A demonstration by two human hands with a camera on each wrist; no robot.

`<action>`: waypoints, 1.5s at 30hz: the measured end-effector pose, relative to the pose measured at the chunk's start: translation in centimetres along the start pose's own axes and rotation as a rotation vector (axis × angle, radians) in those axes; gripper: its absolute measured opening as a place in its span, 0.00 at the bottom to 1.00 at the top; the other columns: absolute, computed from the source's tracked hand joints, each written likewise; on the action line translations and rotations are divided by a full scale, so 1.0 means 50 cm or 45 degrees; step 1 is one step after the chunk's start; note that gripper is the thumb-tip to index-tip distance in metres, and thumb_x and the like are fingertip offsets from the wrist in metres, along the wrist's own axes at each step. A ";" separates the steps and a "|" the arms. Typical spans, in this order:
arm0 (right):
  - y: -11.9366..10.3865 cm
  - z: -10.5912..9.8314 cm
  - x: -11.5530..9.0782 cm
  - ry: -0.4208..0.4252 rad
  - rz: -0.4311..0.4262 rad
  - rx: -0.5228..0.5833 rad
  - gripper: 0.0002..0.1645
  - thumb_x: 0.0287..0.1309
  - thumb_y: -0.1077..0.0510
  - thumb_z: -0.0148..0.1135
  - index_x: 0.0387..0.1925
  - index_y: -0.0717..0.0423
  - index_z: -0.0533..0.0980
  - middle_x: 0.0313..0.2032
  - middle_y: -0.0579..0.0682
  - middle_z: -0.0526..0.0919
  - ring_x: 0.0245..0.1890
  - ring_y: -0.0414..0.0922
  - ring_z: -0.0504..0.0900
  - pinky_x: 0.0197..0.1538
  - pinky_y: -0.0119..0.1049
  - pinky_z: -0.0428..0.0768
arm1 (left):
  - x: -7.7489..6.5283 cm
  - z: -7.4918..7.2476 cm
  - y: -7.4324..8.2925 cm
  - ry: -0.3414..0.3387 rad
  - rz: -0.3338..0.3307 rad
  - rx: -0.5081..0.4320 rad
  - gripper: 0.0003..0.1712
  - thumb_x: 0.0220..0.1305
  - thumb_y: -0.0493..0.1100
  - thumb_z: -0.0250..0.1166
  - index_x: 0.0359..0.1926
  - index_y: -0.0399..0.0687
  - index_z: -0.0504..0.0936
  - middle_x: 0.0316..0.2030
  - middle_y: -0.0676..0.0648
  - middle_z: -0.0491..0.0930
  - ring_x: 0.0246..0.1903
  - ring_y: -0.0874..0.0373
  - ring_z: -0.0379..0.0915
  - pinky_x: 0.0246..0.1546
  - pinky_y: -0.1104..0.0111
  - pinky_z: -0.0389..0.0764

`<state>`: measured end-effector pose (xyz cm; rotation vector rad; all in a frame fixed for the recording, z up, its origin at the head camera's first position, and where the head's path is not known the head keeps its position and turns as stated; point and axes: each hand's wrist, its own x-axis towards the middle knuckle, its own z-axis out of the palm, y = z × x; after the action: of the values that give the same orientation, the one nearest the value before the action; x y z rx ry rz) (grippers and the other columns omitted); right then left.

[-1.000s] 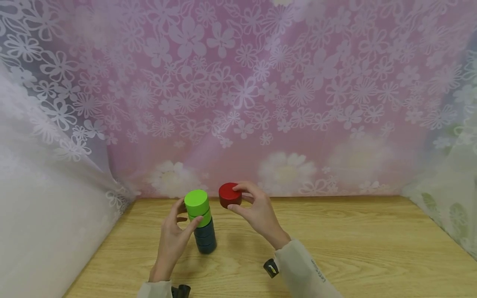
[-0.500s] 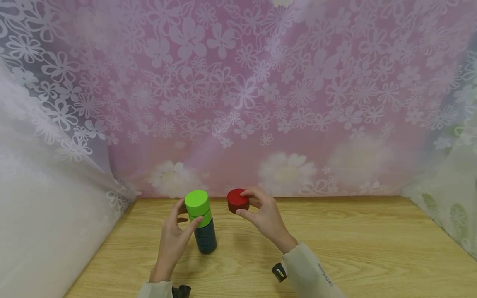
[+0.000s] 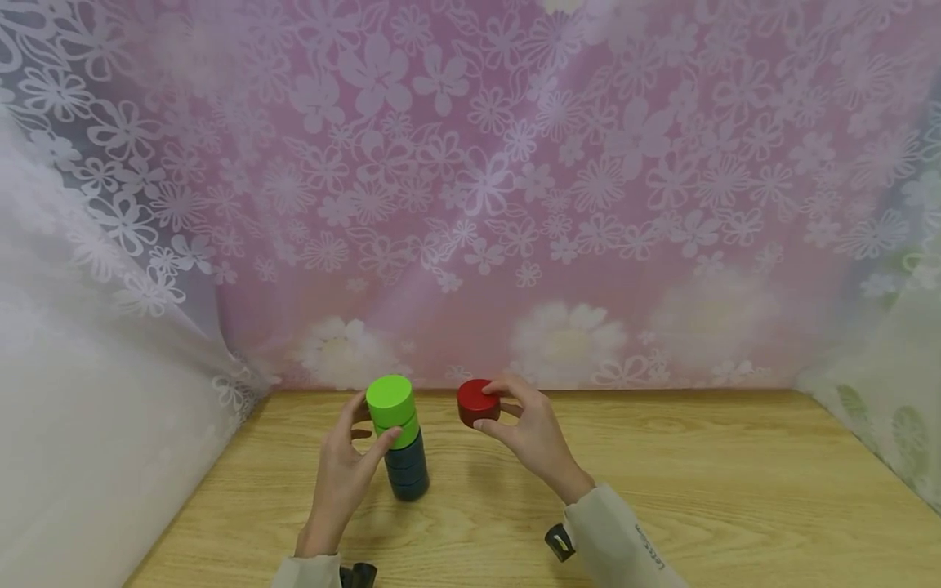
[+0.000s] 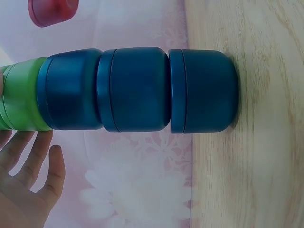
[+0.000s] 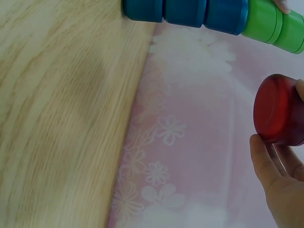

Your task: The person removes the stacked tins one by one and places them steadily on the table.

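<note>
A tower of small round lidded tins stands upright on the table. Three dark blue tins [image 4: 140, 90] form its lower part, with a lower green tin [image 3: 407, 435] and an upper green tin [image 3: 391, 402] above them. My left hand [image 3: 340, 474] grips the green part, thumb in front on the lower green tin and fingers round the far side. To the right of the tower, my right hand [image 3: 540, 441] pinches a red tin [image 3: 476, 406] between thumb and fingers. The red tin [image 5: 276, 109] is held in the air, apart from the tower.
The wooden table [image 3: 706, 490] spreads to both sides of the hands. A pink flowered curtain [image 3: 470, 204] hangs behind its back edge. Pale sheets hang at the left [image 3: 88, 392] and right [image 3: 897, 359]. Black wrist devices [image 3: 560, 542] sit by the sleeves.
My right hand has carried the red tin to the right and slightly down in view, widening its gap from the tower. The left hand and the tower stay in place.
</note>
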<state>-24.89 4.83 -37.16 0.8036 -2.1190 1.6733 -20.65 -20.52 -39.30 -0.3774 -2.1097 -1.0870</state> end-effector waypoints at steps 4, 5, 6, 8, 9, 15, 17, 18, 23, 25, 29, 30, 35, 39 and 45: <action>0.006 -0.003 -0.003 -0.003 0.012 -0.002 0.23 0.49 0.75 0.75 0.47 0.61 0.80 0.53 0.57 0.81 0.53 0.56 0.80 0.53 0.47 0.83 | 0.002 -0.001 0.001 -0.005 -0.026 0.004 0.36 0.58 0.32 0.76 0.66 0.35 0.72 0.49 0.39 0.82 0.47 0.46 0.80 0.39 0.54 0.83; 0.008 -0.004 -0.004 -0.003 0.016 -0.002 0.23 0.48 0.75 0.75 0.47 0.61 0.80 0.53 0.57 0.81 0.53 0.56 0.80 0.53 0.47 0.83 | 0.002 -0.001 0.001 -0.005 -0.034 0.001 0.36 0.58 0.32 0.76 0.66 0.35 0.72 0.49 0.39 0.82 0.47 0.46 0.79 0.39 0.54 0.83; 0.010 -0.006 -0.005 -0.004 0.021 -0.003 0.23 0.48 0.75 0.75 0.47 0.61 0.80 0.53 0.57 0.81 0.53 0.56 0.80 0.53 0.47 0.83 | 0.003 -0.001 0.002 -0.005 -0.040 0.001 0.36 0.58 0.33 0.76 0.66 0.35 0.72 0.49 0.39 0.82 0.47 0.46 0.79 0.39 0.53 0.83; 0.014 -0.008 -0.007 -0.001 0.025 -0.003 0.23 0.48 0.75 0.75 0.47 0.61 0.80 0.54 0.57 0.81 0.53 0.56 0.80 0.53 0.47 0.83 | 0.004 -0.001 0.002 -0.007 -0.041 -0.001 0.36 0.58 0.33 0.76 0.66 0.35 0.72 0.49 0.39 0.82 0.47 0.46 0.80 0.39 0.52 0.83; 0.016 -0.010 -0.008 -0.001 0.032 -0.012 0.23 0.48 0.75 0.75 0.47 0.61 0.80 0.54 0.57 0.81 0.53 0.56 0.80 0.53 0.47 0.83 | 0.004 -0.001 0.002 -0.008 -0.039 -0.003 0.36 0.58 0.33 0.76 0.66 0.35 0.72 0.49 0.39 0.82 0.47 0.45 0.80 0.39 0.52 0.83; 0.029 -0.019 -0.013 0.007 0.069 -0.068 0.24 0.47 0.75 0.76 0.46 0.58 0.80 0.54 0.56 0.81 0.52 0.56 0.81 0.52 0.48 0.83 | 0.003 -0.001 0.001 -0.010 -0.031 0.009 0.36 0.59 0.32 0.75 0.66 0.34 0.72 0.49 0.39 0.82 0.46 0.45 0.80 0.39 0.53 0.83; 0.032 -0.020 -0.015 0.008 0.077 -0.079 0.24 0.47 0.75 0.77 0.46 0.58 0.80 0.54 0.56 0.81 0.52 0.56 0.81 0.52 0.49 0.83 | 0.002 -0.001 0.001 -0.008 -0.033 0.013 0.36 0.59 0.33 0.75 0.66 0.34 0.72 0.49 0.39 0.82 0.46 0.45 0.80 0.39 0.53 0.83; 0.034 -0.021 -0.016 0.008 0.083 -0.085 0.24 0.47 0.75 0.77 0.45 0.58 0.80 0.54 0.56 0.81 0.52 0.56 0.81 0.52 0.49 0.83 | 0.002 -0.001 0.001 -0.008 -0.033 0.014 0.36 0.59 0.33 0.75 0.66 0.34 0.72 0.49 0.39 0.82 0.47 0.45 0.80 0.39 0.53 0.83; 0.040 -0.026 -0.019 -0.005 0.094 -0.107 0.24 0.45 0.76 0.77 0.43 0.58 0.80 0.54 0.59 0.81 0.51 0.57 0.82 0.50 0.48 0.85 | 0.001 -0.001 -0.001 -0.003 -0.024 0.020 0.36 0.58 0.32 0.75 0.66 0.34 0.72 0.48 0.39 0.82 0.46 0.45 0.80 0.39 0.54 0.83; 0.045 -0.027 -0.021 -0.013 0.093 -0.121 0.24 0.44 0.77 0.77 0.43 0.58 0.80 0.53 0.59 0.82 0.50 0.57 0.82 0.48 0.47 0.85 | 0.000 -0.001 -0.002 0.001 -0.021 0.021 0.36 0.58 0.32 0.76 0.66 0.34 0.72 0.48 0.40 0.83 0.46 0.45 0.80 0.38 0.54 0.83; 0.055 -0.029 -0.023 -0.011 0.102 -0.139 0.24 0.44 0.77 0.77 0.43 0.58 0.80 0.51 0.57 0.82 0.49 0.57 0.82 0.48 0.46 0.85 | 0.000 -0.001 -0.002 0.001 -0.017 0.015 0.36 0.58 0.32 0.76 0.66 0.35 0.72 0.48 0.40 0.83 0.46 0.46 0.80 0.39 0.54 0.83; 0.057 -0.030 -0.024 -0.011 0.106 -0.142 0.24 0.44 0.76 0.77 0.43 0.59 0.80 0.51 0.57 0.82 0.49 0.57 0.82 0.47 0.46 0.86 | 0.001 -0.001 -0.001 0.001 -0.016 0.012 0.36 0.58 0.32 0.76 0.66 0.35 0.72 0.48 0.40 0.83 0.46 0.46 0.80 0.39 0.54 0.83; 0.065 -0.031 -0.028 -0.023 0.141 -0.144 0.25 0.42 0.77 0.78 0.42 0.60 0.80 0.49 0.57 0.82 0.48 0.56 0.83 0.47 0.44 0.86 | 0.001 -0.001 0.001 0.007 -0.018 0.004 0.35 0.57 0.31 0.76 0.65 0.34 0.73 0.48 0.40 0.83 0.46 0.46 0.80 0.38 0.55 0.82; 0.068 -0.032 -0.030 -0.032 0.156 -0.158 0.24 0.42 0.77 0.78 0.42 0.59 0.80 0.48 0.55 0.82 0.48 0.56 0.82 0.47 0.43 0.86 | 0.002 -0.001 0.001 -0.001 -0.011 0.010 0.36 0.58 0.32 0.76 0.66 0.34 0.72 0.49 0.40 0.83 0.46 0.46 0.80 0.39 0.53 0.83; 0.072 -0.037 -0.029 -0.082 0.112 -0.170 0.23 0.44 0.76 0.77 0.42 0.63 0.80 0.48 0.57 0.82 0.50 0.59 0.82 0.48 0.47 0.85 | 0.002 -0.003 0.002 -0.007 -0.018 0.012 0.36 0.58 0.32 0.75 0.66 0.34 0.72 0.49 0.39 0.82 0.47 0.45 0.80 0.39 0.53 0.83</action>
<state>-26.10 7.49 -40.30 0.7437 -2.3136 1.5472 -20.61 -20.57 -39.11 -0.3617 -2.1242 -1.0853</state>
